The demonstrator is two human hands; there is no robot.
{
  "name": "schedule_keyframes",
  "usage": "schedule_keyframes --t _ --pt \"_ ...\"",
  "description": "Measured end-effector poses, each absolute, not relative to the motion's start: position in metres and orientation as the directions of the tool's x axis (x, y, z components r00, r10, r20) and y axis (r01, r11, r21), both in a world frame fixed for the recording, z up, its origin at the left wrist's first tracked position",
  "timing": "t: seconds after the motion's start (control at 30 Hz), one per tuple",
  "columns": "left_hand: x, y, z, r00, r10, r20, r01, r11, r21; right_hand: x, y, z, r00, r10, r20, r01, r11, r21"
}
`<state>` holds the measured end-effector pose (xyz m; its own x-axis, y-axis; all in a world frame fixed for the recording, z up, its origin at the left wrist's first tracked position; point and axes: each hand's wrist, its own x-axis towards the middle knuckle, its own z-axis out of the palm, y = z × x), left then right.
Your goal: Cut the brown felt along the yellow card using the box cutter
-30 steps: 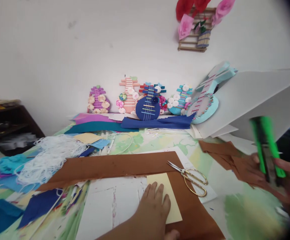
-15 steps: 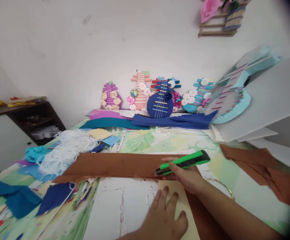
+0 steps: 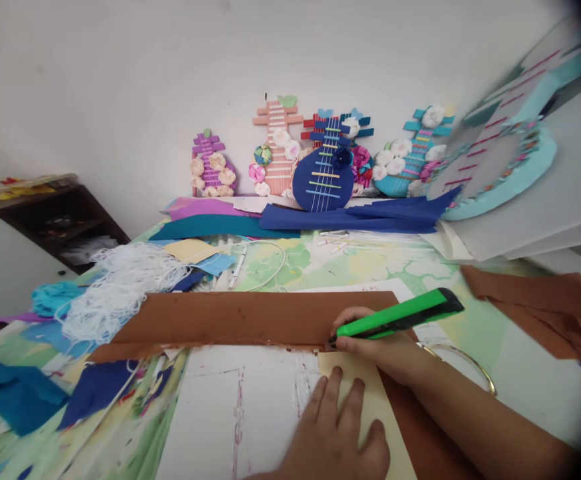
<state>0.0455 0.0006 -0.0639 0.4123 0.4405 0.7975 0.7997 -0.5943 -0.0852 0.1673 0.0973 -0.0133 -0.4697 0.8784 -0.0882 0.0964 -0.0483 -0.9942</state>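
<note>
My left hand [image 3: 337, 430] lies flat with its fingers spread on a cream strip of card or paper [image 3: 390, 433], beside a white board [image 3: 210, 413] with scored, reddish marks. In my right hand [image 3: 387, 353] is a green and black box cutter [image 3: 400, 317], its handle slanting up to the right. The cutter's tip, largely hidden by my fingers, is close to the near edge of a brown sheet [image 3: 250, 317] beyond the strip. More brown material shows under the right side of the cream strip.
Decorated model lutes [image 3: 323, 177] stand along the wall. White cord [image 3: 115, 280] lies tangled at left, near blue scraps [image 3: 100, 393]. A gold ring [image 3: 485, 377] lies right of my right forearm, and folded brown pieces [image 3: 540, 307] are beyond it. A dark cabinet [image 3: 65, 220] stands at far left.
The view has tilted down a little. The box cutter has swung slightly steeper, and my right fingers now cover more of its tip. My left hand stays flat on the cream strip.
</note>
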Motion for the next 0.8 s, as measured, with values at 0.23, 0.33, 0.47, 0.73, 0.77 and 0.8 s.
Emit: schedule_keyframes --t 0.23,0.33,0.47,0.73,0.77,0.8 --pt "0.033 -0.007 -0.053 0.671 0.674 0.307 0.729 -0.675 -0.112 0.161 0.093 -0.015 -0.475 0.880 -0.014 0.229 0.108 -0.967" --pt "0.030 -0.009 -0.044 0.696 0.693 0.187 0.707 -0.707 -0.011 0.161 0.092 -0.020 -0.488 0.873 -0.002 0.221 0.121 -0.968" --pt "0.027 -0.011 -0.024 0.705 0.704 0.082 0.690 -0.709 0.147 0.163 0.095 -0.024 -0.462 0.887 0.020 0.197 0.125 -0.972" --pt "0.020 -0.004 -0.004 0.603 0.795 0.069 0.756 -0.597 0.270 0.164 0.094 -0.022 -0.382 0.924 0.009 -0.183 -0.066 -0.981" --pt "0.020 -0.003 -0.004 0.592 0.804 0.063 0.765 -0.584 0.271 0.163 0.093 -0.021 -0.385 0.923 -0.001 -0.220 -0.093 -0.971" --pt "0.020 -0.002 -0.005 0.588 0.807 0.052 0.770 -0.578 0.271 0.163 0.093 -0.020 -0.394 0.919 -0.015 -0.243 -0.120 -0.963"
